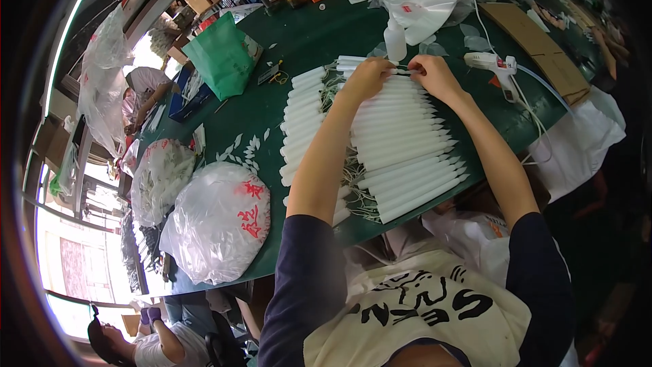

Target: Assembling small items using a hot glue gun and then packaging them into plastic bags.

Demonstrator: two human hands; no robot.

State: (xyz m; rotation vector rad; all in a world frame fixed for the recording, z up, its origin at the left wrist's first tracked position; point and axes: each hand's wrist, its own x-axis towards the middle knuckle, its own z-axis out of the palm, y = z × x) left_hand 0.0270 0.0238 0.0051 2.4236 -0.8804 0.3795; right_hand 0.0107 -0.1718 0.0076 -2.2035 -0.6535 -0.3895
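Observation:
Rows of slim white candle-shaped lights (pixel 401 139) lie side by side on the green table, their pointed tips to the right. A second column of white sticks (pixel 302 119) lies to their left, with thin greenish wires (pixel 353 173) tangled between. At the far end of the rows, my left hand (pixel 367 80) is closed around a white candle light (pixel 402 71). Opposite it, my right hand (pixel 437 78) pinches at the right end of that piece; the fingers hide what exactly they grip.
A white bottle (pixel 394 41) stands just beyond my hands. To the right lies a glue gun (pixel 492 62) with its cord. Stuffed clear bags (pixel 217 221), loose white flame-shaped pieces (pixel 251 153), scissors (pixel 278 77) and a green bag (pixel 221 58) are on the left. Other people sit at left.

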